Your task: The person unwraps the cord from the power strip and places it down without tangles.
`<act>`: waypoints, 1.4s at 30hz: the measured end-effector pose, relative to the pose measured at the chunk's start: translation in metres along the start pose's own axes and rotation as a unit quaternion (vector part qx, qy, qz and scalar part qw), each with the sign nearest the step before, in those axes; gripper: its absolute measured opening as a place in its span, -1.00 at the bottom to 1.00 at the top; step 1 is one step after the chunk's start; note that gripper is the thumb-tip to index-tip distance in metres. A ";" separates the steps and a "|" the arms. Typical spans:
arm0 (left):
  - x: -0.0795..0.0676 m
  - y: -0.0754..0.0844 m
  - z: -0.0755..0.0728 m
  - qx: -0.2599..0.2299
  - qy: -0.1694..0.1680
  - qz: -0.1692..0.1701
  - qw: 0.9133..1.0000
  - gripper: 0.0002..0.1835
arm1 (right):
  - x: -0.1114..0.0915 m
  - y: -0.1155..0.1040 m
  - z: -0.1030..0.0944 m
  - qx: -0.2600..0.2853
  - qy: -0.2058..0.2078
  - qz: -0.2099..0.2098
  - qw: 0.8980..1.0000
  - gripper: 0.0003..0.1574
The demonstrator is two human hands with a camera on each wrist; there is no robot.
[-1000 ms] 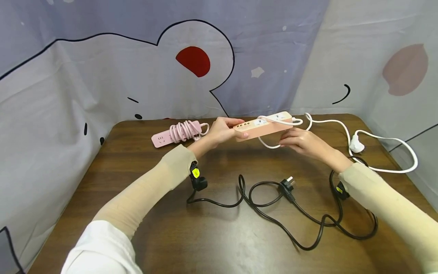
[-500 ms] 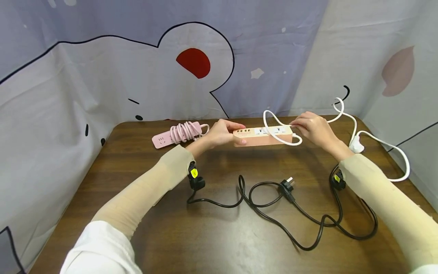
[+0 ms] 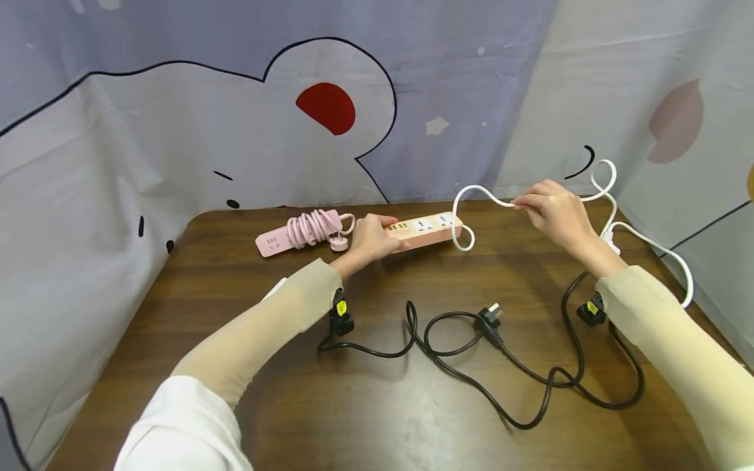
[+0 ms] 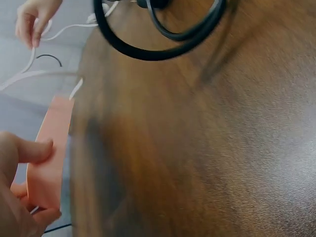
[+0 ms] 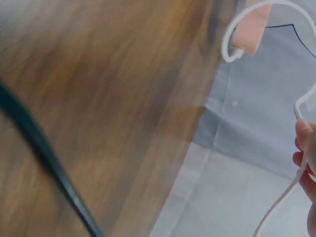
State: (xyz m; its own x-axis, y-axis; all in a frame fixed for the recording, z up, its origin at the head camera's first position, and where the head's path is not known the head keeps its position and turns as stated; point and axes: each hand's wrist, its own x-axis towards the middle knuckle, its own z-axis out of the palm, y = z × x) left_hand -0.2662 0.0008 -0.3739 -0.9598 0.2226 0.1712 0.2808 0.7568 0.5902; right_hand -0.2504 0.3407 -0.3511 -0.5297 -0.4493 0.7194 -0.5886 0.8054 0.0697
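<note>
My left hand [image 3: 374, 237] grips one end of an orange-pink power strip [image 3: 427, 229] with white sockets and a row of USB ports. In the left wrist view, thumb and fingers wrap the strip [image 4: 52, 148] from both sides. A white cord [image 3: 484, 190] leaves the strip's right end and makes a small loop. Up and to the right, my right hand [image 3: 554, 212] pinches that cord between thumb and fingers. The right wrist view shows the cord [image 5: 284, 197] running through the fingertips and hanging on past them. Its white plug [image 3: 610, 242] is partly hidden behind the right forearm.
A pink power strip [image 3: 273, 242] wrapped in its own cord lies left of my left hand. Black cable with a plug [image 3: 489, 320] winds over the wooden table [image 3: 377, 405], its ends running to wrist devices [image 3: 340, 314]. A patterned curtain [image 3: 177, 137] stands behind the table.
The right hand has moved up and right, drawing the white cord away from across the strip's top. The left hand has shifted the strip slightly left.
</note>
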 end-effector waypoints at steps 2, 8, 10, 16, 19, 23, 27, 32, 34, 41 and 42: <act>0.000 -0.004 0.004 0.009 0.010 -0.008 1.000 -0.39 | -0.003 -0.002 -0.002 0.004 -0.012 -0.021 1.000 -0.87; -0.001 -0.013 0.013 0.021 0.015 -0.026 0.999 -0.40 | -0.013 -0.010 -0.005 0.009 -0.048 -0.051 0.998 -0.89; -0.002 -0.015 0.015 0.025 0.011 -0.029 0.999 -0.41 | -0.017 -0.012 -0.007 0.002 -0.063 -0.047 0.997 -0.89; -0.005 -0.016 0.020 0.050 -0.010 -0.008 0.999 -0.38 | -0.033 -0.018 -0.011 -0.019 -0.114 -0.038 0.993 -0.88; -0.007 -0.018 0.024 0.073 -0.022 0.005 0.997 -0.34 | -0.043 -0.020 -0.009 -0.023 -0.134 -0.024 0.990 -0.87; -0.010 -0.020 0.028 0.104 -0.028 0.015 0.994 -0.35 | -0.053 -0.024 -0.004 -0.015 -0.169 -0.002 0.986 -0.86; -0.010 -0.017 0.026 0.127 -0.038 0.015 0.991 -0.38 | -0.058 -0.031 0.001 -0.002 -0.223 0.016 0.975 -0.72; -0.008 -0.013 0.022 0.150 -0.068 0.014 0.986 -0.41 | -0.058 -0.039 0.006 0.013 -0.264 0.013 0.964 -0.50; -0.006 -0.012 0.021 0.151 -0.079 0.011 0.985 -0.42 | -0.056 -0.042 0.009 0.019 -0.275 0.000 0.961 -0.51; 0.000 -0.013 0.022 0.135 -0.094 0.008 0.986 -0.41 | -0.048 -0.048 0.021 0.017 -0.293 -0.022 0.956 -0.41; 0.000 -0.013 0.023 0.134 -0.093 0.007 0.987 -0.41 | -0.047 -0.048 0.022 0.013 -0.291 -0.017 0.957 -0.39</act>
State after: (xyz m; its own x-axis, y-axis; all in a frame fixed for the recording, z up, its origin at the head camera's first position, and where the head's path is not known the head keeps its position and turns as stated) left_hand -0.2699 0.0051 -0.3998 -0.9457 0.3247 0.0159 0.3089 0.8825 0.3546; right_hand -0.2110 0.3144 -0.4037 -0.7551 -0.6208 0.2107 -0.6229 0.7796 0.0646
